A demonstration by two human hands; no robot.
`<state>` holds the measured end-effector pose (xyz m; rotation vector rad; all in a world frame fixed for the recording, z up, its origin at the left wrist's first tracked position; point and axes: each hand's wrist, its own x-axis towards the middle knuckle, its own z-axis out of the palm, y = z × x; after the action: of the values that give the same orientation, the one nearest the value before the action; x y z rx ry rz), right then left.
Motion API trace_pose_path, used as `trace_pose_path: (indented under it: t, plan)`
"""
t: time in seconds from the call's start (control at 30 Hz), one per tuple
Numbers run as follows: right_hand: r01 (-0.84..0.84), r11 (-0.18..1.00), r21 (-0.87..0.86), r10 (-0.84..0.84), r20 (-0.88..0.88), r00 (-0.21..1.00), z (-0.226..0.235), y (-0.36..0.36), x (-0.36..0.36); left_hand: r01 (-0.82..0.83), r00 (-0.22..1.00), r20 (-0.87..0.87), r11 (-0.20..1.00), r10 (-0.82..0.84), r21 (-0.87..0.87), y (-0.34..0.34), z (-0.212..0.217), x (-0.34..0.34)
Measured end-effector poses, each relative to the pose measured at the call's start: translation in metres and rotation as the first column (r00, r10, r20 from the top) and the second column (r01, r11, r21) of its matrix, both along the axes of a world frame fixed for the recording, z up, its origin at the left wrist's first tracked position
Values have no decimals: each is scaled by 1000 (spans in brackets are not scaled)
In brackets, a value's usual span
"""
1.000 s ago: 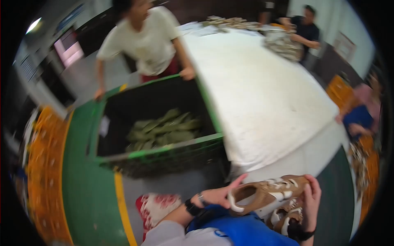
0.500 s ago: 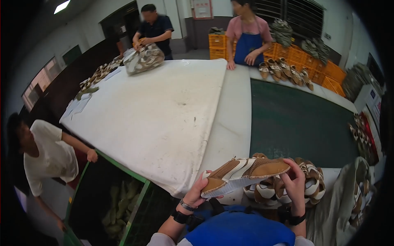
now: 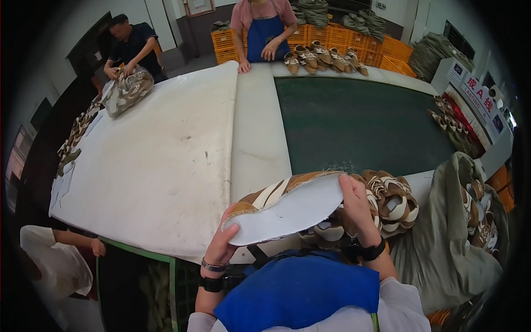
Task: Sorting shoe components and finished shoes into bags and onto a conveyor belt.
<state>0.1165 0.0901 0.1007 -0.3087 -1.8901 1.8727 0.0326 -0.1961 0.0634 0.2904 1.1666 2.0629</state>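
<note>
A brown and cream shoe upper (image 3: 287, 207) is stretched between my two hands, its pale grey underside tilted toward me. My left hand (image 3: 222, 237) grips one end, thumb pressed on the underside. At the other end, my right hand (image 3: 357, 206) is closed with its thumb along the edge. Just beyond and to the right of it, a heap of similar shoe uppers (image 3: 394, 202) sits at the table's near edge, partly hidden by my right hand and the held one.
A white-covered table (image 3: 149, 149) lies ahead, beside a dark green surface (image 3: 359, 122). A grey-green sack (image 3: 437, 249) of uppers stands at right. One person (image 3: 133, 50) handles a bag; another (image 3: 265, 33) stands at the far edge. A third (image 3: 61, 260) is near a green-framed cart (image 3: 172, 288).
The shoe upper has rolled in my hands, so its pale underside now faces me more fully. My view has swung to the right.
</note>
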Motion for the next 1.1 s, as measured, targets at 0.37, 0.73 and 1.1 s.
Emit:
trace_pose_path:
  t: [0.37, 0.73, 1.1]
  plan:
    - [-66, 916, -395, 130, 139, 982, -19, 19, -8, -85, 947, -309, 996, 89, 28, 13, -2, -1]
    - [282, 959, 18, -283, 85, 955, -11, 30, 90, -507, 728, -656, 802, 201, -317, 52, -38, -15]
    - [617, 748, 244, -638, 11, 770, 6, 64, 181, -529, 196, -821, 647, -536, -549, 76, -131, 16]
